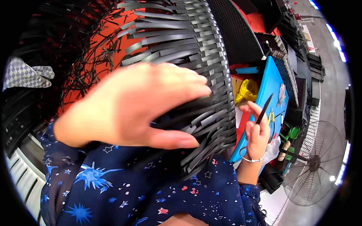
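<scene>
A black wicker piece [222, 83], woven from flat plastic strips, lies across my lap, with a long row of loose strip ends [162, 39] fanning to the left. Over those ends is my left hand [132, 103], slightly blurred. Its fingers stretch toward the woven edge and the thumb stands apart, with nothing visible in it; whether it touches the strips I cannot tell. Beyond the woven edge, my right hand [257, 137] has its fingers curled around a slim black pointed piece [264, 108], tip upward. Whether that is a strip or a tool is unclear.
Right of the wicker stands a blue table [272, 73] with yellow-handled pliers [271, 116] and a yellow plastic bag [247, 90] beside it. A large fan [313, 163] is at far right. Strip scraps [107, 49] litter a red surface; a checkered cloth [28, 73] lies left.
</scene>
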Motion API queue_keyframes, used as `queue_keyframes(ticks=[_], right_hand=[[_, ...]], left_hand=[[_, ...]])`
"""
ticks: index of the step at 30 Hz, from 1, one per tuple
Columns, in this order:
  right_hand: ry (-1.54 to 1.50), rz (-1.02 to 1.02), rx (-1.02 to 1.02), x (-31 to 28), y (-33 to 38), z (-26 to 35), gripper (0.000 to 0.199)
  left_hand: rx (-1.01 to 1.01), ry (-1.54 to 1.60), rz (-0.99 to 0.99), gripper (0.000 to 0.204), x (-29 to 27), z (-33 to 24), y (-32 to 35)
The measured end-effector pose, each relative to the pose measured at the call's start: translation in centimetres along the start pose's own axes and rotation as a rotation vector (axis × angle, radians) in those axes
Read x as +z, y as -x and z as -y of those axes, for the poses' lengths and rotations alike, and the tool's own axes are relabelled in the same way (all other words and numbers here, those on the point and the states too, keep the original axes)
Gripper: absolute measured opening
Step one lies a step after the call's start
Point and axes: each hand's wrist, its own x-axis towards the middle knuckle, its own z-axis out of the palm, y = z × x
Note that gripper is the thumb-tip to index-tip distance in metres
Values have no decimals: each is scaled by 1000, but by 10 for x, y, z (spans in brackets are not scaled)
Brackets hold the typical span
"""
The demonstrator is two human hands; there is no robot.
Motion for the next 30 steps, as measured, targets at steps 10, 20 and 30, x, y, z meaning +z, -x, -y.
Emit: queue_keyframes(ticks=[10, 20, 30], right_hand=[[-437, -72, 18, 30, 64, -86, 125], [176, -122, -341, 77, 30, -110, 106], [-327, -275, -127, 72, 34, -115, 79]], left_hand=[[-24, -390, -265, 41, -108, 52, -105], [109, -467, 328, 37, -50, 140, -160], [61, -656, 427, 40, -46, 128, -186]])
